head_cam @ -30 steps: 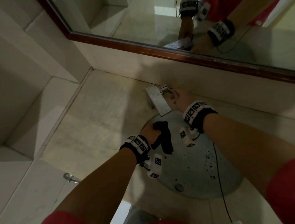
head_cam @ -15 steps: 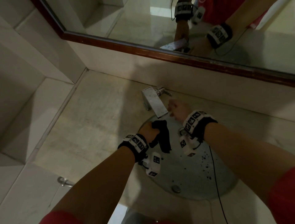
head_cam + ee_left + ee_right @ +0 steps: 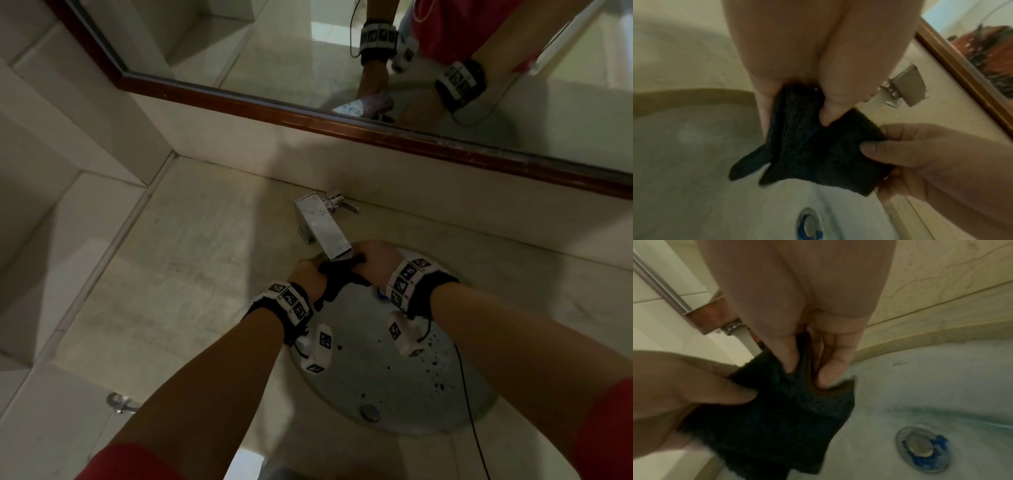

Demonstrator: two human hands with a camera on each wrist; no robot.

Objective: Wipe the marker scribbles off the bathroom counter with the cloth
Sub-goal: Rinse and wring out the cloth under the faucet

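Note:
A dark cloth (image 3: 337, 282) hangs over the sink basin (image 3: 376, 387), just below the faucet spout (image 3: 325, 229). My left hand (image 3: 310, 274) grips its left side, thumb pressed into the fabric (image 3: 809, 146). My right hand (image 3: 371, 262) pinches the cloth's other edge (image 3: 777, 415), seen from the left wrist as a hand (image 3: 920, 154) holding the corner. The beige marble counter (image 3: 178, 281) stretches to the left of the basin; I cannot make out marker scribbles on it from here.
The faucet handle (image 3: 342, 202) sits by the back wall under a wood-framed mirror (image 3: 342, 113). Dark specks (image 3: 435, 371) dot the basin, and blue stain rings the drain (image 3: 925, 449). Tiled wall stands at left; a metal hook (image 3: 118, 402) is below the counter edge.
My right hand left the faucet handle and came down to take hold of the cloth. My left hand raised the cloth up under the spout.

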